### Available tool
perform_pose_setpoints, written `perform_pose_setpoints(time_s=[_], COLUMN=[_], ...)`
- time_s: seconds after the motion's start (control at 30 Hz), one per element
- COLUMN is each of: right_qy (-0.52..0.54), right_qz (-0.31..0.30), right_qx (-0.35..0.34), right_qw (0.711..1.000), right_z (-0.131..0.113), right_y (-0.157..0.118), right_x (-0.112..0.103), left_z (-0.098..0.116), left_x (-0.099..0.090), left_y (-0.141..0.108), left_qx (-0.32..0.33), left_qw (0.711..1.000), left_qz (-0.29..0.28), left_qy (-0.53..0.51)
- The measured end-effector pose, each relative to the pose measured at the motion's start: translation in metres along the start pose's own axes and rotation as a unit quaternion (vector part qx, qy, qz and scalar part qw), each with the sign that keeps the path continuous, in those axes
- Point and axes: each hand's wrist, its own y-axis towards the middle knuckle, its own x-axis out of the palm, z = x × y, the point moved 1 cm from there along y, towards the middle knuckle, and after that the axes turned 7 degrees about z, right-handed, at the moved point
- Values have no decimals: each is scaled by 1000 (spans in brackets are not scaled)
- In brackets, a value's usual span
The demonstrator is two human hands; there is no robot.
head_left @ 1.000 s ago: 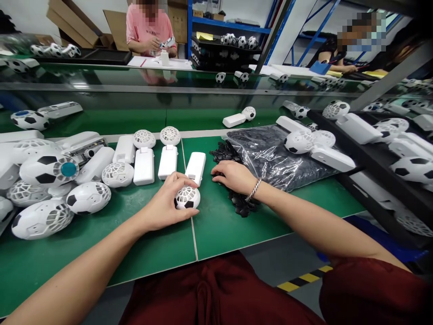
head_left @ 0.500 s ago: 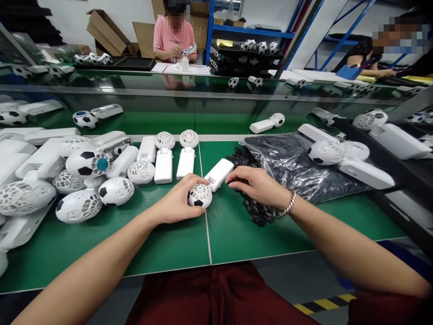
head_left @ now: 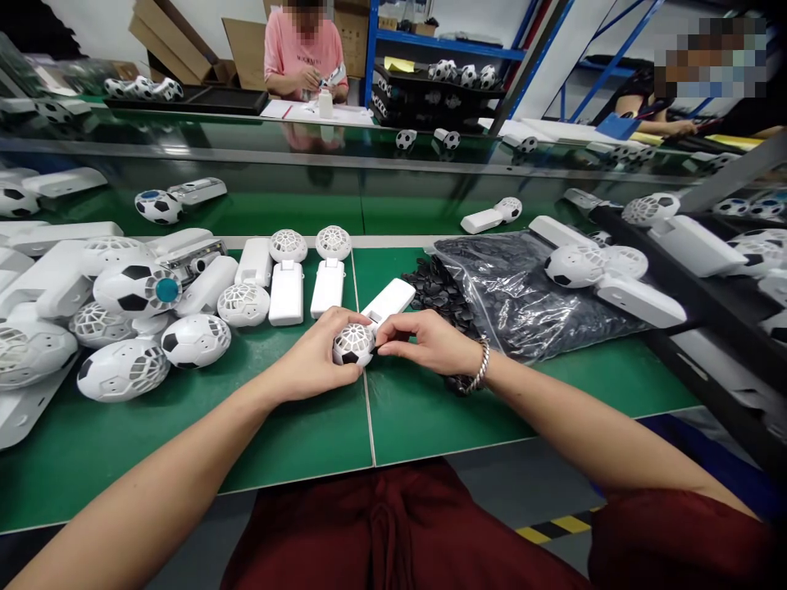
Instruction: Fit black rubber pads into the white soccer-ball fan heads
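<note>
My left hand (head_left: 316,352) is wrapped round the round head of a white football-patterned handheld fan (head_left: 353,342). Its head has an open web grille with a black patch at the front, and its white handle (head_left: 392,303) points away to the right. At the right side of that head, my right hand (head_left: 421,344) is closed in a pinch, a small black plastic piece (head_left: 377,351) showing dark at the fingertips. Behind my right hand spreads a heap of loose black pieces (head_left: 438,291), spilling from the mouth of a clear plastic bag (head_left: 522,287) full of them.
Two white fans (head_left: 286,291) (head_left: 328,287) stand in a row behind my left hand. Many more fans (head_left: 136,288) are piled on the left. Several lie on the bag and the black rack (head_left: 689,319) at right. Beyond the green conveyor (head_left: 276,201), a co-worker in pink (head_left: 304,53) sits.
My right hand has moved left from beside the black heap to the fan's head, fingers now against it. My left hand keeps its hold on the fan. The whole view has shifted slightly.
</note>
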Motion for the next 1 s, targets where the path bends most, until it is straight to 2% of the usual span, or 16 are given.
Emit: perform_pose_setpoints(time_s=[0.23,0.37,0.47,0.57,0.7,0.83,1.0], right_qy=[24,-2,-43,-95,-150,-187,-250], right_qz=[-13,-2,-15,-52,-72,-70,-142], right_qx=[-29,-23,8,39,37,-6,-47], right_qw=[999,1000,999,993,985,980,957], right_z=[9,8,3,1,1,3,10], right_y=[10,10,12,18,29,33,38], right_x=[1,4,5,6,6,-2,-23], left_z=[1,0,2,3,-1,-3,1], left_x=[-2,6,13,17,16,17,10], left_y=[1,2,-1,-2,0,0,-3], left_qx=[11,12,16,27,15,-12,-55], left_qw=[1000,999,994,992,991,989,981], left_qz=[-17,53,110,122,130,148,149], left_qy=[-14,-5,7,27,34,-26,-109])
